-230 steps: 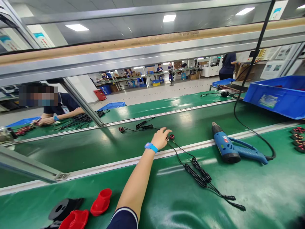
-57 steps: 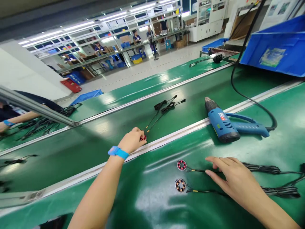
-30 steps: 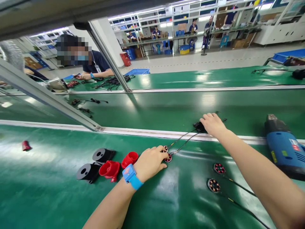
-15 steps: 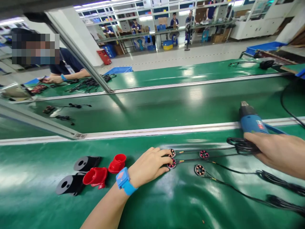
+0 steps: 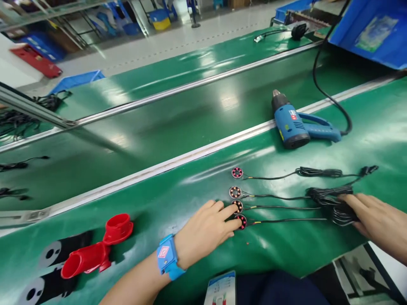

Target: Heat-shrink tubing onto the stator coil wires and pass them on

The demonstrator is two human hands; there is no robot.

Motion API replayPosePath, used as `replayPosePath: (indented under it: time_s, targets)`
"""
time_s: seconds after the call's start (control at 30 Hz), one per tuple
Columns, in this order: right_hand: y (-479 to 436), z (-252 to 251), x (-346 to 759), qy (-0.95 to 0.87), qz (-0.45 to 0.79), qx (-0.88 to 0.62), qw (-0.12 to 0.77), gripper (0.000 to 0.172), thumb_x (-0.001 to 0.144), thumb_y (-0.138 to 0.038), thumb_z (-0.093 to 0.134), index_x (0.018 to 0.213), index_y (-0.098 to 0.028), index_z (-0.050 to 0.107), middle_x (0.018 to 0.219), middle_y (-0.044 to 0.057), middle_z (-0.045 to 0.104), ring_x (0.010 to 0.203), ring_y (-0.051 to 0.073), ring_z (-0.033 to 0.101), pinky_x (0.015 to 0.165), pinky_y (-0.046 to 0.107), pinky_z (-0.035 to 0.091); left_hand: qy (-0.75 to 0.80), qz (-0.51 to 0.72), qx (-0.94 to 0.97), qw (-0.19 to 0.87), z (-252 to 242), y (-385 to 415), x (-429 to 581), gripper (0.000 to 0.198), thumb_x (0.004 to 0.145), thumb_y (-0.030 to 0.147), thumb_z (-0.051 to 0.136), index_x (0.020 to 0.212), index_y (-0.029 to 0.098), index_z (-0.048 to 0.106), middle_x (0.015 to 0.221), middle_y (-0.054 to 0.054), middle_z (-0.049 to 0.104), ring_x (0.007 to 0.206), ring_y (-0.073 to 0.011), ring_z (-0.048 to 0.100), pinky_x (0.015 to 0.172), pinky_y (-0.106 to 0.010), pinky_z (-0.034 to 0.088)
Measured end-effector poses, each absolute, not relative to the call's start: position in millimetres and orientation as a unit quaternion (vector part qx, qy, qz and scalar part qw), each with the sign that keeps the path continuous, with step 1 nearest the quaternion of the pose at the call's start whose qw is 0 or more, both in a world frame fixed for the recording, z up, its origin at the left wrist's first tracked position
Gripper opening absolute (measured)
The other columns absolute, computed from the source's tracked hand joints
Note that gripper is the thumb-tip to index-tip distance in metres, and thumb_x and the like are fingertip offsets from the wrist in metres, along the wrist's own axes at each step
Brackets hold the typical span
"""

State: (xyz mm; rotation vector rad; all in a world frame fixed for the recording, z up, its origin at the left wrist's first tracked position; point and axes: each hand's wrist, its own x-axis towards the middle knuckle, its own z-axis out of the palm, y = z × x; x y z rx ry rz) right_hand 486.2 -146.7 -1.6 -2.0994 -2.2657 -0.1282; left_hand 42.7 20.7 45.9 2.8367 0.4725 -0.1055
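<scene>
Several small round coil parts with black leads lie in a row on the green mat (image 5: 286, 262). My left hand (image 5: 206, 231), with a blue wristband, lies on the mat, fingers stretched out, fingertips touching the two nearest coils (image 5: 241, 221). Two more coils (image 5: 237, 173) lie just beyond. My right hand (image 5: 375, 218) rests flat, fingers out, on the bundled black cable ends (image 5: 330, 203) at the right.
A blue heat gun (image 5: 294, 127) with a black cord lies behind the coils, by the conveyor rail (image 5: 159, 165). Red and black plastic funnel-shaped parts (image 5: 95, 250) sit at the lower left. A blue bin (image 5: 372, 29) stands far right. A card (image 5: 221, 290) lies at the near edge.
The two coils came off the conveyor onto the near mat, lined up below the other two. My right hand drew the cable bundles rightward and down. The view tilted downward.
</scene>
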Motion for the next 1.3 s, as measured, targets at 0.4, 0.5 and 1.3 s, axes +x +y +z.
replayPosePath:
  time_s: [0.4,0.5,1.3]
  targets:
    - [-160.1,2.4,437.8,-0.673,-0.07,-0.711,0.191,0.058,0.094,-0.07,0.048,0.13,-0.025,0.052,0.139,0.014,0.048,0.124,0.037,0.049,0.104,0.05,0.036,0.133,0.272,0.948,0.102,14.0,2.0,53.7,0.006,0.093,0.017,0.067,0.092,0.015,0.061,0.087,-0.001,0.068,0.083,-0.0136,0.059,0.074,-0.029,0.041]
    - [-155.6,-7.8,416.0,-0.608,-0.082,-0.757,0.224,0.039,0.099,-0.053,0.04,0.116,-0.021,0.055,0.129,0.014,0.056,0.122,0.035,0.052,0.105,0.052,0.038,0.125,0.275,0.95,0.078,7.0,0.1,56.5,0.005,0.092,0.012,0.064,0.096,0.015,0.062,0.083,0.0,0.068,0.082,-0.013,0.061,0.071,-0.029,0.042]
    - [-145.4,-26.3,412.7,-0.539,-0.155,-0.803,0.199,0.032,0.094,-0.045,0.035,0.096,-0.019,0.054,0.113,0.009,0.065,0.108,0.032,0.06,0.093,0.044,0.043,0.184,0.306,0.924,0.139,1.0,3.9,56.0,0.012,0.093,0.03,0.069,0.094,0.02,0.064,0.071,0.003,0.065,0.077,-0.0137,0.06,0.072,-0.031,0.04]
